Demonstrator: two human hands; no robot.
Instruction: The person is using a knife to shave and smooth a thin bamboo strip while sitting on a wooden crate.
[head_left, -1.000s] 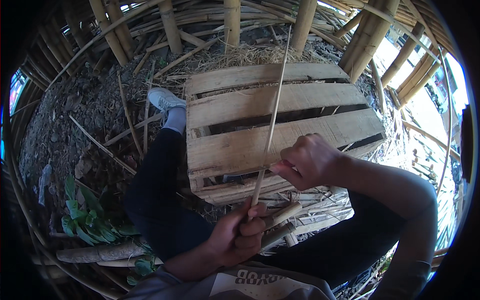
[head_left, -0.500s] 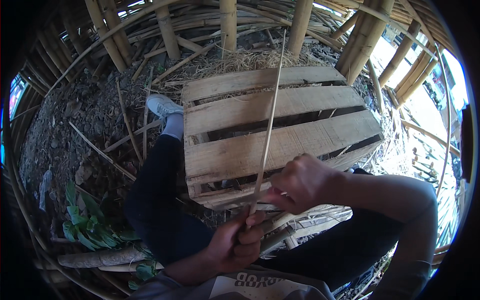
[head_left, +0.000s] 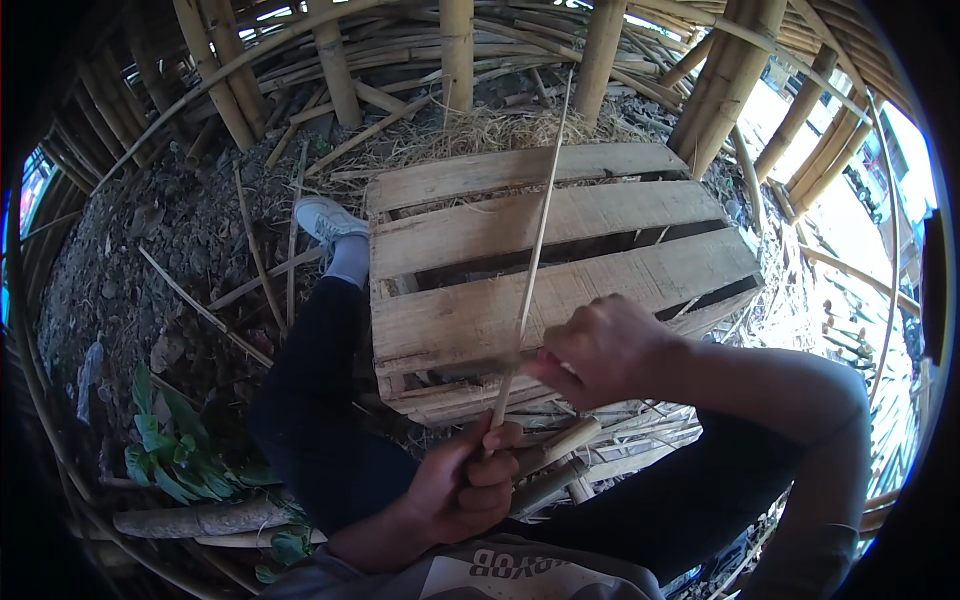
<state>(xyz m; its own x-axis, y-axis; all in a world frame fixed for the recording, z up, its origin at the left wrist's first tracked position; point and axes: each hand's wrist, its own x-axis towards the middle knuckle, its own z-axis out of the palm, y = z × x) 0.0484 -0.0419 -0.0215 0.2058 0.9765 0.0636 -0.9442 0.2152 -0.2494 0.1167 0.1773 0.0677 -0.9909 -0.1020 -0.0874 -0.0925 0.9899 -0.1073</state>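
Note:
My left hand [head_left: 465, 490] is closed around the lower end of a long thin bamboo strip [head_left: 540, 225], which slants up and away over a wooden slatted crate [head_left: 480, 315]. My right hand [head_left: 605, 352] is closed beside the strip, just right of it and above the left hand. A knife blade [head_left: 465, 368], smeared by motion, juts leftward from the right fist and crosses the strip. The fist hides its handle. Between my legs, the crate stands with its pale slats facing up.
Upright bamboo poles [head_left: 457, 60] fence the far side, with dry straw [head_left: 500, 130] at their feet. Loose bamboo sticks [head_left: 255, 245] lie on the dirt at left. A leafy green plant [head_left: 180, 450] is at lower left. Cut bamboo pieces [head_left: 560, 445] lie near my lap.
My right hand and the blade have slid a little up the strip, away from my left hand. My left hand still holds the strip's lower end.

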